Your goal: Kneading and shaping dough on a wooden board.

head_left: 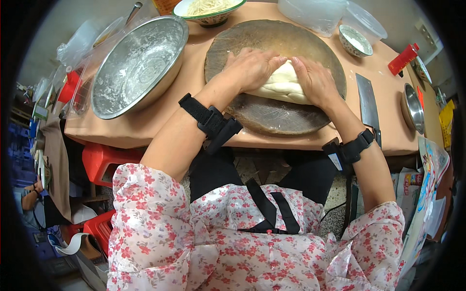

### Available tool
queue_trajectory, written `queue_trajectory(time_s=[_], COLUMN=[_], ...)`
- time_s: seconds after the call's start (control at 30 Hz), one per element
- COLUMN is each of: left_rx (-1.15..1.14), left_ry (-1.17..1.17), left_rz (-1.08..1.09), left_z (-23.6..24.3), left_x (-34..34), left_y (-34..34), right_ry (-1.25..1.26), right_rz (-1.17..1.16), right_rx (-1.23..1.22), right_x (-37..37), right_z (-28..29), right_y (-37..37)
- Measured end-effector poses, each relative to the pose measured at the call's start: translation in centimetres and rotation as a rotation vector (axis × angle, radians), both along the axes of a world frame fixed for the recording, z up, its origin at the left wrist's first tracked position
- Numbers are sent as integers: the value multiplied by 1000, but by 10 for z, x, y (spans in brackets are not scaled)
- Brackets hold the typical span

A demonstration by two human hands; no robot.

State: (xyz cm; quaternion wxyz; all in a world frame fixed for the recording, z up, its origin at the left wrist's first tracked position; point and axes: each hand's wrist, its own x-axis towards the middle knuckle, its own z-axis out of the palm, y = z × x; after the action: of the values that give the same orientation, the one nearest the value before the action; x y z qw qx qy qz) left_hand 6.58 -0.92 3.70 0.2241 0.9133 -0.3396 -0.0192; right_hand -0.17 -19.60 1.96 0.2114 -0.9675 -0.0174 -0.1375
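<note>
Both your left grip (pixel 255 67) and right grip (pixel 316 81) clasp the dough (pixel 279 88), so press evenly atop the round board (pixel 276 117).

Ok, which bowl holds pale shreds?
The green-rimmed bowl back left of the round board. The small patterned bowl holds white powder; the large metal bowl and small metal bowl show no shreds.

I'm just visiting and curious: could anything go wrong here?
Possibly. The cleaver lies near the right forearm, its handle at the front edge of the table, so a sideways bump might knock it off. The dough, under the left hand and right hand, might stick to the fingers or slide on the board.
</note>
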Motion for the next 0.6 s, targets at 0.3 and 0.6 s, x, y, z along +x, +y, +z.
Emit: queue_trajectory(time_s=[0.3, 0.6], left_rx=[-96, -162], left_ry=[-287, -532], left_rz=[-60, -68], left_z=[-24, -49], left_x=[-58, -127], left_y=[29, 51], right_ry=[-302, -358], right_rz=[155, 252], right_rx=[-37, -301], right_x=[-60, -122], right_z=[-13, -6], right_y=[14, 29])
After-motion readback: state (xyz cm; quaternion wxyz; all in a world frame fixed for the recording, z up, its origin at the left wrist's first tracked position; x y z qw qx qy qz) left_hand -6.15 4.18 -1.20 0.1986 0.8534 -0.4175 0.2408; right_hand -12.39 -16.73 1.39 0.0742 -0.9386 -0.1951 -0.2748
